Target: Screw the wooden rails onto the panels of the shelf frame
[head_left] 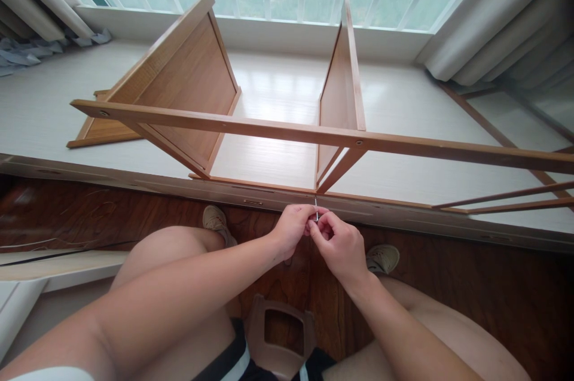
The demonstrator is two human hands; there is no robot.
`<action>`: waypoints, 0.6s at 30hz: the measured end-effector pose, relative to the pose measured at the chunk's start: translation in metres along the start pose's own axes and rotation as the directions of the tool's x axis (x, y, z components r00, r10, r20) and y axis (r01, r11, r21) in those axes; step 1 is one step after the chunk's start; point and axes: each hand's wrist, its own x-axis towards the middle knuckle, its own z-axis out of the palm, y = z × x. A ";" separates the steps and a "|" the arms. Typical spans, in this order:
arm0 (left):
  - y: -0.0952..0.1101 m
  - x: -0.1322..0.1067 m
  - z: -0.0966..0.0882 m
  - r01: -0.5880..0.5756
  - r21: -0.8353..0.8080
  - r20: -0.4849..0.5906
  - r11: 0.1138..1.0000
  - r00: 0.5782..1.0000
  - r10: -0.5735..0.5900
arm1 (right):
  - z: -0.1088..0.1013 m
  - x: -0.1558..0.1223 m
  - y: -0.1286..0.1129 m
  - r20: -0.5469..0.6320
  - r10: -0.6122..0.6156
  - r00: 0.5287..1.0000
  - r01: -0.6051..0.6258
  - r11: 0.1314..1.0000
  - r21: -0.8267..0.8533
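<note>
In the middle of the head view, a thin metal rod that looks like a hex key points at the lower rail of a wooden shelf frame. My right hand pinches its near end between thumb and forefinger. From the other side my left hand closes its fingers around the same rod. The far tip meets the rail just below the right panel; whether it sits in a screw head is too small to tell. A larger left panel stands between the rails.
The frame lies on its side on a pale window ledge. A separate wooden piece rests at its left end. Curtains hang at both sides. Between my legs is a brown plastic stool; white furniture stands at left.
</note>
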 end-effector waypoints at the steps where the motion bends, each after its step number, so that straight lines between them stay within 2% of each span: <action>1: 0.000 0.000 0.000 0.004 -0.004 0.001 1.000 1.000 -0.004 | 0.000 0.000 0.000 0.001 -0.002 1.000 0.002 1.000 -0.007; 9: 0.000 0.002 0.001 0.027 -0.044 0.018 0.999 0.999 -0.026 | 0.000 0.002 -0.001 -0.007 -0.016 1.000 0.016 0.999 -0.030; 18: 0.000 0.001 0.001 -0.009 -0.014 0.021 1.000 1.000 0.010 | 0.000 0.003 -0.003 -0.009 -0.025 1.000 0.025 0.999 -0.044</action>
